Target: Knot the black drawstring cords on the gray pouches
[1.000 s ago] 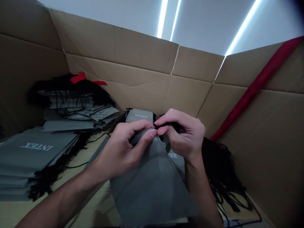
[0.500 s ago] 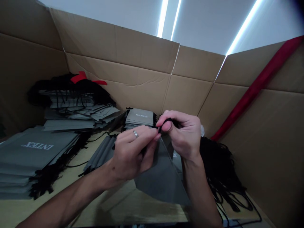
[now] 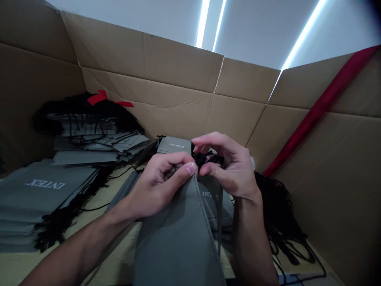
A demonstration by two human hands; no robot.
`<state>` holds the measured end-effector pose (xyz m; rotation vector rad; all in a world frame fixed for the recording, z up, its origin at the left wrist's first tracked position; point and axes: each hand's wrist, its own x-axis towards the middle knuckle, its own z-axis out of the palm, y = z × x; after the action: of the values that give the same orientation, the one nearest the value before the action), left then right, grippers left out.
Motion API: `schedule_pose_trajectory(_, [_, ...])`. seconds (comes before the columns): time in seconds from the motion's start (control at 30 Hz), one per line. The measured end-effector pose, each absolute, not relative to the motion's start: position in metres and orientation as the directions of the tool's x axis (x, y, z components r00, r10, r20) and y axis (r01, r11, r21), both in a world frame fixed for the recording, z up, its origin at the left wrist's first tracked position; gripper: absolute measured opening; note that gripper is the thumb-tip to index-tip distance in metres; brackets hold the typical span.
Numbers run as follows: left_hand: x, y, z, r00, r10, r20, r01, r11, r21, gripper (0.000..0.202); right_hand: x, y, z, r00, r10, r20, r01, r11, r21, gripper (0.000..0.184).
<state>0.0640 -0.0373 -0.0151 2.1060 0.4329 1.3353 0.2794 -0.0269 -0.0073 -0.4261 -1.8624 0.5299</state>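
Note:
I hold a grey fabric bag (image 3: 178, 238) up in front of me, its stitched edge running down the middle. My left hand (image 3: 157, 184) pinches the bag's top corner between thumb and fingers. My right hand (image 3: 228, 167) is closed on the black drawstring cord (image 3: 201, 158) at that same corner. The two hands touch at the fingertips. A small stack of grey bags printed INTEX (image 3: 175, 145) lies just behind my hands.
A flat pile of larger grey INTEX bags (image 3: 38, 194) lies at the left, and a messy heap of bags with black cords and a red ribbon (image 3: 99, 97) behind it. Loose black cords (image 3: 279, 222) spread at the right. Cardboard walls (image 3: 178, 79) surround the wooden table (image 3: 98, 198).
The grey bag has turned back to face me and hangs lower and wider. My left hand rotated so the thumb shows on top. My right fingers have curled over the cord knot.

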Motion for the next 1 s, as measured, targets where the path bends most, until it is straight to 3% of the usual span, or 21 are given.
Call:
schedule_pose_trajectory(0.13, [0.064, -0.037, -0.016, 0.475, 0.627, 0.618, -0.079, -0.669, 0.739, 0.046, 0.276, -0.024, -0.009, -0.314, 0.464, 0.828, 0.029, 0.877, -0.48, 0.014])
schedule_pose_trajectory(0.23, [0.064, -0.037, -0.017, 0.473, 0.627, 0.619, -0.043, -0.686, 0.727, 0.045, 0.276, -0.025, -0.01, -0.296, 0.503, 0.812, 0.009, 0.852, -0.524, 0.014])
schedule_pose_trajectory(0.37, [0.065, -0.035, -0.021, 0.389, 0.49, 0.78, 0.092, -0.863, 0.497, 0.029, 0.278, -0.031, -0.007, -0.244, 0.589, 0.77, 0.05, 0.801, -0.597, 0.035])
schedule_pose_trajectory(0.43, [0.067, -0.033, -0.025, 0.329, 0.387, 0.862, 0.196, -0.92, 0.338, 0.018, 0.28, -0.035, -0.004, -0.207, 0.61, 0.765, 0.062, 0.789, -0.612, 0.035])
schedule_pose_trajectory(0.57, [0.069, -0.028, -0.033, 0.287, 0.2, 0.937, 0.409, -0.91, 0.068, 0.01, 0.279, -0.041, -0.001, -0.188, 0.67, 0.719, 0.107, 0.741, -0.663, 0.042])
schedule_pose_trajectory(0.7, [0.069, -0.025, -0.037, 0.303, 0.08, 0.95, 0.526, -0.845, -0.097, 0.01, 0.273, -0.044, -0.002, -0.151, 0.679, 0.718, 0.232, 0.731, -0.642, 0.044])
schedule_pose_trajectory(0.77, [0.07, -0.026, -0.037, 0.295, 0.088, 0.952, 0.537, -0.839, -0.089, 0.01, 0.27, -0.044, -0.003, -0.137, 0.646, 0.751, 0.273, 0.753, -0.598, 0.038])
schedule_pose_trajectory(0.9, [0.071, -0.03, -0.039, 0.224, 0.199, 0.954, 0.416, -0.905, 0.092, 0.021, 0.262, -0.04, -0.008, -0.122, 0.623, 0.773, 0.259, 0.772, -0.581, 0.032])
schedule_pose_trajectory(1.0, [0.073, -0.031, -0.039, 0.132, 0.178, 0.975, 0.306, -0.943, 0.131, 0.024, 0.257, -0.038, -0.011, -0.131, 0.626, 0.769, 0.205, 0.776, -0.597, 0.029])
